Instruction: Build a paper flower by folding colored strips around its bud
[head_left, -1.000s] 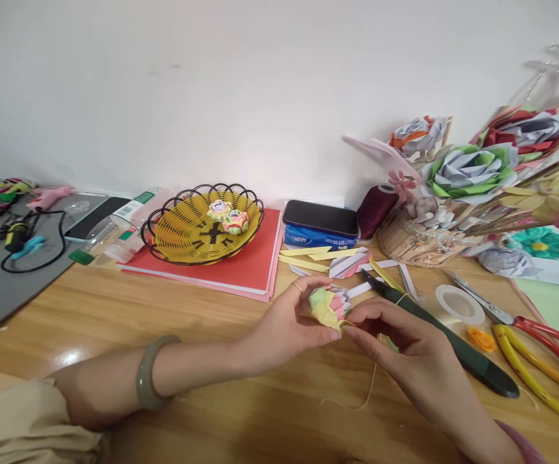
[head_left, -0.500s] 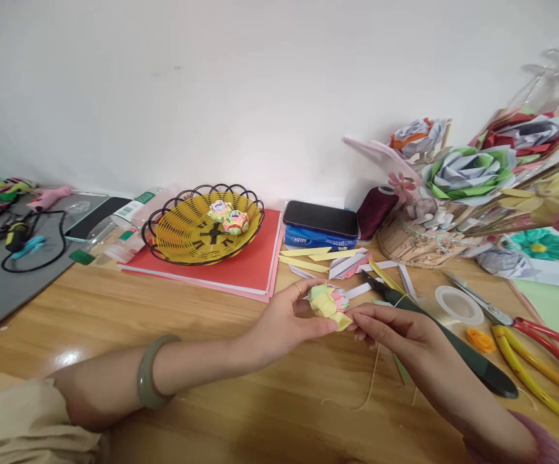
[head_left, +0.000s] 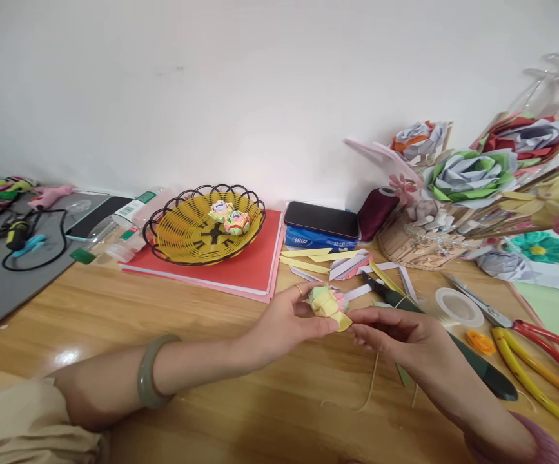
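Observation:
Between my hands, above the wooden table (head_left: 202,412), is a small paper flower (head_left: 325,303) with yellow, green and pink petals. My left hand (head_left: 291,319) is closed around its left side, thumb along the bottom edge. A yellow petal at its lower right lies between the pinched thumb and index finger of my right hand (head_left: 388,335). A thin string (head_left: 371,386) hangs down below my right hand. Just behind the flower lie yellow, white and pink paper strips (head_left: 351,264). Part of the flower is hidden by my left fingers.
A yellow woven basket (head_left: 177,241) holding two paper flowers (head_left: 235,222) stands on red paper (head_left: 254,277). A phone (head_left: 321,220) rests on a blue tissue pack (head_left: 303,240). At right are a dark-green-handled tool (head_left: 482,370), scissors (head_left: 496,316), a tape roll (head_left: 458,306) and a flower basket (head_left: 424,248).
My right index finger and thumb have shifted slightly on the yellow petal. My left hand and the flower stay almost in place.

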Demonstrator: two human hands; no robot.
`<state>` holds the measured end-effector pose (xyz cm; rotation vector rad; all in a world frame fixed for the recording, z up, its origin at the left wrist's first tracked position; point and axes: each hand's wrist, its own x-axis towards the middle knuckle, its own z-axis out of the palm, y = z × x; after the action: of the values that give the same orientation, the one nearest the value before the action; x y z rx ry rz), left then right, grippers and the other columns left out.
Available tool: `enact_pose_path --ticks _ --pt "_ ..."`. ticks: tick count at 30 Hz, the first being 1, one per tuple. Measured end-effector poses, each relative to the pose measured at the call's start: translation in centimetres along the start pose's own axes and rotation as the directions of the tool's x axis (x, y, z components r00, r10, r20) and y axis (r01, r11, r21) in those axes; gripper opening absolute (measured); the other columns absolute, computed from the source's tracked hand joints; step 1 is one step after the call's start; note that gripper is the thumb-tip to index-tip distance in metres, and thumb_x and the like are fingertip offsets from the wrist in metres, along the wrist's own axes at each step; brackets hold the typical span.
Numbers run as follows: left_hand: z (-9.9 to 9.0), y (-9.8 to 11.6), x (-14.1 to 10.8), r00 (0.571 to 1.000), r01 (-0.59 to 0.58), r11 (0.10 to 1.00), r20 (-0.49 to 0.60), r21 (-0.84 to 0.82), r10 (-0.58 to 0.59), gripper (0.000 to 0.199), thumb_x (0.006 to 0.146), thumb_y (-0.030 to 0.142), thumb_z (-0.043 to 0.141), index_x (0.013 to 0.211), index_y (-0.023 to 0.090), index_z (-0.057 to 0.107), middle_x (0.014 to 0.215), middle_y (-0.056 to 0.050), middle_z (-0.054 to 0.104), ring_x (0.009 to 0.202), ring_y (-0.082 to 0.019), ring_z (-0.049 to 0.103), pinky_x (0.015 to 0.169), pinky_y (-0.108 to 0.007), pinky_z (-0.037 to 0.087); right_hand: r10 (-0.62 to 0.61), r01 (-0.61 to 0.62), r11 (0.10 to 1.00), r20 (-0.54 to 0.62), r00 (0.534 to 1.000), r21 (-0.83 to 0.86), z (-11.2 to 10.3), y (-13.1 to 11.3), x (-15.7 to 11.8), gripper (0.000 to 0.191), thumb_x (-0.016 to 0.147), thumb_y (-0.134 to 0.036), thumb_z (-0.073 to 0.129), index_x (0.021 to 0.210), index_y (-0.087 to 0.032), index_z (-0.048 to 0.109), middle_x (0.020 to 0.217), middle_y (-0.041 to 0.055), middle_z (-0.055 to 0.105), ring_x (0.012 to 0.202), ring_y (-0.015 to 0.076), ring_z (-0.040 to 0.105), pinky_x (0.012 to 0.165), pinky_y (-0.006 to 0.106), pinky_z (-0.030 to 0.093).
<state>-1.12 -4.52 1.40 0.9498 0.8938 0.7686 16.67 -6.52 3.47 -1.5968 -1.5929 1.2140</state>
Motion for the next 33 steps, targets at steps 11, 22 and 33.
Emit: enact_pose_path --ticks 11,22,33 --pt "0.5 0.0 -0.2 1.000 0.025 0.999 -0.006 -0.035 -0.025 0.048 0.058 0.019 0.071 0.101 0.016 0.051 0.090 -0.004 0.060 0.074 -0.011 0.053 0.061 -0.023 0.044 -0.186 0.184 0.983 -0.134 0.973 -0.027 1.3 0.5 -0.1 0.016 0.072 -0.034 0.060 0.073 -0.019 0.067 0.071 0.0033 0.070 0.063 0.0170 0.063 0.058 0.026 0.052" --pt "0.4 -0.4 -0.1 1.000 0.027 0.999 -0.010 -0.020 -0.027 0.046 0.059 0.020 0.070 0.101 0.016 0.050 0.090 -0.003 0.058 0.073 -0.011 0.051 0.063 -0.023 0.044 -0.502 0.392 0.808 -0.167 0.848 -0.441 2.0 1.2 -0.6 0.011 0.079 -0.020 0.050 0.075 -0.021 0.060 0.070 0.0009 0.067 0.059 0.0148 0.061 0.056 0.026 0.049" --pt "0.7 -0.8 -0.1 1.000 -0.006 0.998 -0.005 -0.055 0.006 0.047 0.057 0.026 0.073 0.098 0.017 0.050 0.088 -0.002 0.057 0.078 -0.013 0.053 0.065 -0.025 0.044 -0.727 0.484 0.564 -0.124 0.675 -0.669 2.3 1.9 -0.6 0.012 0.079 -0.015 0.051 0.083 -0.019 0.061 0.077 0.0057 0.066 0.070 0.0179 0.062 0.063 0.030 0.050"
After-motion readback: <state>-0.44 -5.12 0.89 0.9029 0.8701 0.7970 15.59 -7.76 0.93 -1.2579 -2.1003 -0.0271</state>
